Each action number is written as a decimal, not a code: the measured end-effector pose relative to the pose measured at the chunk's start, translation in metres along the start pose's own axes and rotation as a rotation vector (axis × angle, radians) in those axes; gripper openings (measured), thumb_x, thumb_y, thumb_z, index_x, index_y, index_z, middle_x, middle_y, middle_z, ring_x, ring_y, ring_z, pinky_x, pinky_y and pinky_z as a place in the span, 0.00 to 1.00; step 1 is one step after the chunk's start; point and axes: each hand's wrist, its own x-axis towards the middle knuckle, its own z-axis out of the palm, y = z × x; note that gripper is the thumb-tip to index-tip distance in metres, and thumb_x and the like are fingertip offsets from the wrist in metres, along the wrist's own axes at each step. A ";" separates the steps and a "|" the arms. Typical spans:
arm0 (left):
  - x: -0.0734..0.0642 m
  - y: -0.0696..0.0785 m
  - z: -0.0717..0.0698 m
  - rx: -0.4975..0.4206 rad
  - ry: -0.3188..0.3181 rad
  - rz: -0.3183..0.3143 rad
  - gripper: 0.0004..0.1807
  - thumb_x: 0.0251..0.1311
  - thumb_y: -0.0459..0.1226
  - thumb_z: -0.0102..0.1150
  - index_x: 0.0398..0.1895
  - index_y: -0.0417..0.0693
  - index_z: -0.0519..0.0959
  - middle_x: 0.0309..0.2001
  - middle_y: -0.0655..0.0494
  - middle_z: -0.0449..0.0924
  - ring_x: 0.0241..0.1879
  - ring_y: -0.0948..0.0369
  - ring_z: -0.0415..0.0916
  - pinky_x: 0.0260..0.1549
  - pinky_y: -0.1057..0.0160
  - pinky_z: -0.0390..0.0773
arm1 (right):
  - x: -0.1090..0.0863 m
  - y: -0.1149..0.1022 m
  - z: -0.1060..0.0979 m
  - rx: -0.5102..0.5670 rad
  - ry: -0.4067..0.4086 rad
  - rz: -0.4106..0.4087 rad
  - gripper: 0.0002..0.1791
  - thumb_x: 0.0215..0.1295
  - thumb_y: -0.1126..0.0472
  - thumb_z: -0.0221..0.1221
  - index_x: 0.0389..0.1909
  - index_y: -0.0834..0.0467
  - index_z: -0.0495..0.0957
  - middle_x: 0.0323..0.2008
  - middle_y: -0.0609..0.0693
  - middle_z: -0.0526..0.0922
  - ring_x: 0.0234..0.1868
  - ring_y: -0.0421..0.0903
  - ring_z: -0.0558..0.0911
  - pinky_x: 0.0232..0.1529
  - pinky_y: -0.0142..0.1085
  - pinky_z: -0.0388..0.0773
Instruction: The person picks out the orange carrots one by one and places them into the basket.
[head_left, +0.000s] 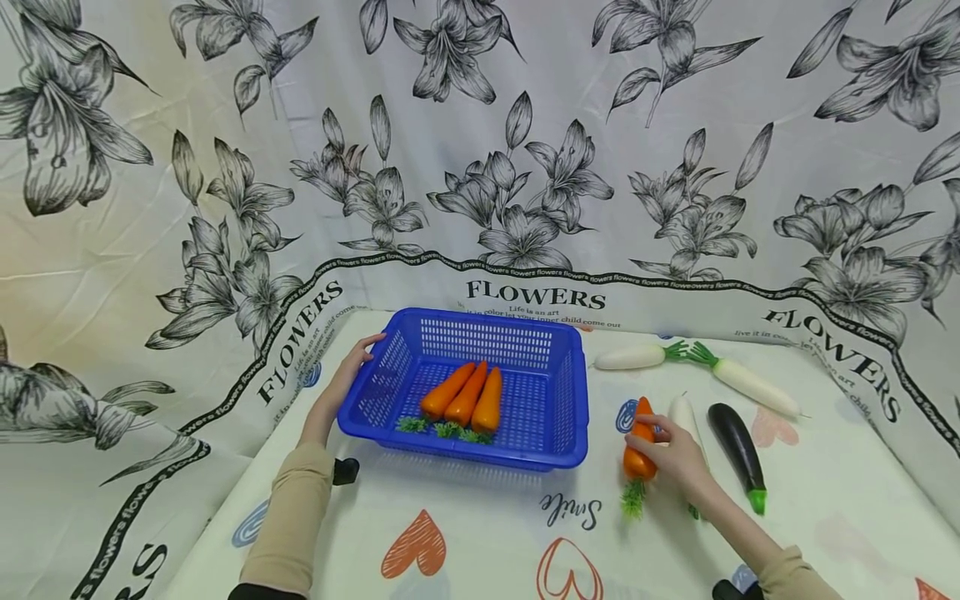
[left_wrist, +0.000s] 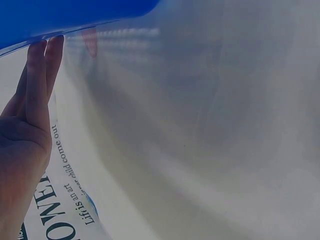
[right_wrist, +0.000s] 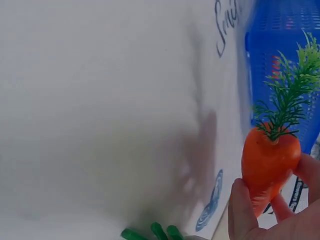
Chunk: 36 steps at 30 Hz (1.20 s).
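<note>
A blue plastic basket (head_left: pixel 543 450) with perforated walls sits left of centre, and three orange toy carrots (head_left: pixel 465 396) with green tops lie inside it. Against its left rim rest the nearly straight fingertips of my left hand (head_left: pixel 350 372); the left wrist view shows the fingers (left_wrist: pixel 37 82) meeting the blue edge from below. To the right of the basket, my right hand (head_left: pixel 681 458) pinches another carrot (head_left: pixel 637 465) between thumb and fingers, its leafy end toward me. The right wrist view shows that carrot (right_wrist: pixel 270 157) held above the cloth, casting a shadow.
Beside the right hand lies a white radish (head_left: pixel 682 410), partly covered by it. An eggplant (head_left: pixel 737 446) is farther right. Two more white radishes, one at the left (head_left: pixel 630 358) and one at the right (head_left: pixel 753 387), lie at the back near the flower-printed curtain (head_left: pixel 525 250).
</note>
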 end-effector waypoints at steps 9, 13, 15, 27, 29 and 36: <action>0.000 0.001 -0.002 -0.018 -0.015 0.008 0.29 0.69 0.39 0.27 0.74 0.53 0.52 0.75 0.45 0.44 0.63 0.45 0.57 0.51 0.62 0.62 | 0.003 -0.012 -0.006 0.104 -0.023 -0.012 0.33 0.62 0.48 0.59 0.64 0.60 0.67 0.57 0.72 0.68 0.48 0.59 0.77 0.38 0.36 0.77; 0.000 0.001 -0.002 -0.013 -0.012 0.008 0.29 0.69 0.39 0.27 0.74 0.54 0.52 0.75 0.45 0.44 0.61 0.46 0.59 0.49 0.64 0.65 | 0.002 -0.019 -0.009 0.150 -0.034 -0.003 0.34 0.62 0.48 0.58 0.65 0.60 0.65 0.58 0.72 0.67 0.47 0.57 0.78 0.40 0.38 0.78; 0.000 0.001 -0.002 -0.007 -0.013 0.014 0.29 0.69 0.39 0.27 0.74 0.53 0.52 0.75 0.44 0.44 0.60 0.47 0.60 0.48 0.65 0.66 | 0.001 -0.022 -0.010 0.176 -0.037 0.005 0.34 0.62 0.48 0.58 0.66 0.60 0.65 0.58 0.71 0.67 0.47 0.56 0.78 0.41 0.38 0.78; 0.001 0.001 -0.001 -0.031 -0.016 0.013 0.29 0.69 0.38 0.28 0.74 0.52 0.52 0.75 0.45 0.43 0.63 0.44 0.57 0.49 0.66 0.64 | -0.002 -0.036 -0.015 0.338 -0.048 0.032 0.34 0.64 0.51 0.57 0.68 0.60 0.61 0.59 0.68 0.64 0.43 0.45 0.78 0.42 0.32 0.79; 0.001 0.001 -0.001 -0.042 -0.020 0.008 0.29 0.69 0.38 0.28 0.74 0.51 0.51 0.75 0.45 0.43 0.64 0.43 0.57 0.49 0.65 0.64 | -0.002 -0.038 -0.015 0.350 -0.047 0.033 0.34 0.64 0.50 0.57 0.68 0.60 0.61 0.59 0.67 0.65 0.42 0.44 0.78 0.42 0.32 0.79; 0.001 0.002 -0.002 -0.047 -0.019 0.005 0.29 0.69 0.38 0.28 0.74 0.51 0.52 0.75 0.46 0.43 0.65 0.44 0.55 0.51 0.65 0.62 | -0.002 -0.049 -0.018 0.378 -0.041 0.020 0.34 0.64 0.49 0.57 0.68 0.58 0.62 0.58 0.65 0.66 0.40 0.41 0.78 0.42 0.31 0.78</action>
